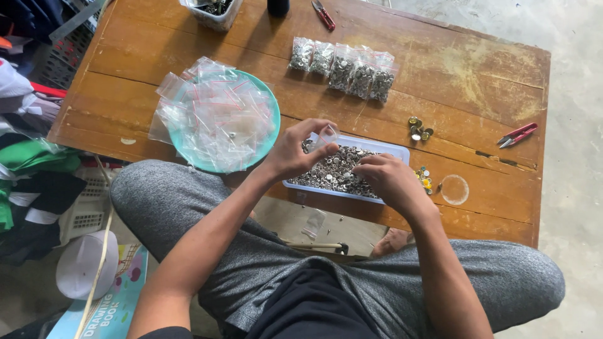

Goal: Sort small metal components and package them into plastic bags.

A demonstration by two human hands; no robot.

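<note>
Small clear bag (328, 134) is pinched between thumb and fingers of the left hand (295, 150), held mouth-up just above the near-left part of the white tray (396, 150). Right hand (389, 179) is down in the tray, fingertips curled into the pile of small metal fasteners (333, 172); can't tell if it's actually pinching any or just raking them

Step in hand, my read: filling stage, picking fasteners out of the tray to go into the held bag. Bag looks empty or nearly so, too small to be sure. Next move calls for the bag mouth held open and steady while the right hand brings a pinch over without spilling on the wooden table (477, 69)

Containers, outward:
- white tray: shallow, well filled with silver fasteners
- teal plate (271, 107) left of tray: heaped with empty clear bags (217, 113)
- row of filled bags (345, 68) on the far side of the table, lying side by side, touching
- clear tub (213, 14) at the far edge, dark metal bits inside, contents unclear

Loose bits: few brass-coloured and coloured pieces (419, 129) right of tray, red snips (517, 134) near the right edge, second red tool (324, 14) at the far edge
</note>
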